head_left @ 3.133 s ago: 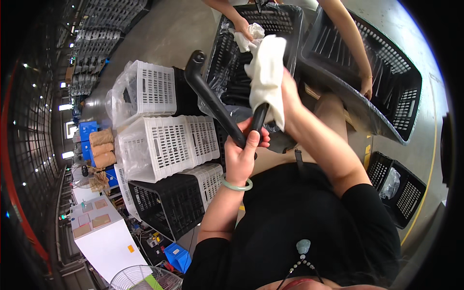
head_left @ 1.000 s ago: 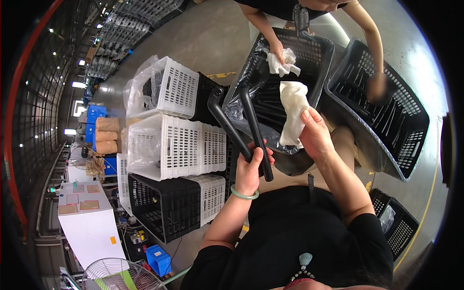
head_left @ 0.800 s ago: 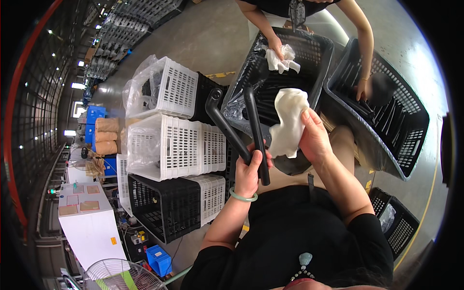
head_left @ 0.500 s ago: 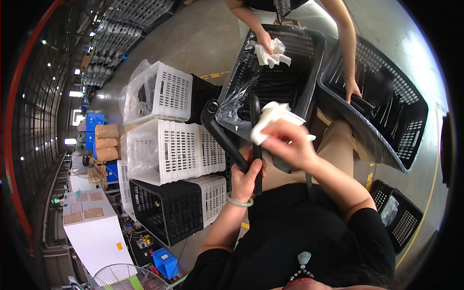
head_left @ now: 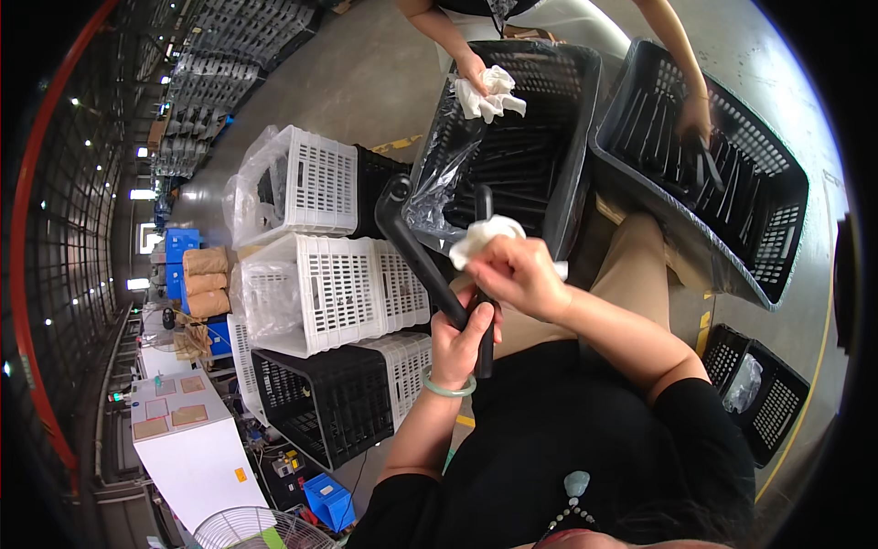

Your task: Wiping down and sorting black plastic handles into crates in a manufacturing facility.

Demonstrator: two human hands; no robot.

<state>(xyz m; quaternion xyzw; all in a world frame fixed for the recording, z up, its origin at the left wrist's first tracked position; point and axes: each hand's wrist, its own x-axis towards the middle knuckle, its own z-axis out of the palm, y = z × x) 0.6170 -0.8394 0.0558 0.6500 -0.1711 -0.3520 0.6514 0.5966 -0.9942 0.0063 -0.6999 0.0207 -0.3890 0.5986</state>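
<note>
Black bars (head_left: 430,274), two of them, stand clasped in the left hand (head_left: 462,334) over the lap. The right hand (head_left: 517,274) pinches a white cloth (head_left: 480,236) against one, seemingly mid-wipe. More bars fill the black crate (head_left: 576,137) beyond.

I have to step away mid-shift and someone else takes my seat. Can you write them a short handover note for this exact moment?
Left hand: gripping two long black parts together at their lower ends.
Right hand: pressing a white cloth against the upper part of one of them.
Black crate lined with clear plastic sits just ahead and holds more black parts; a co-worker's hand with another cloth is at its far side.
Done: cannot tell how much is wiped.
Left: both parts are not yet set down.
</note>
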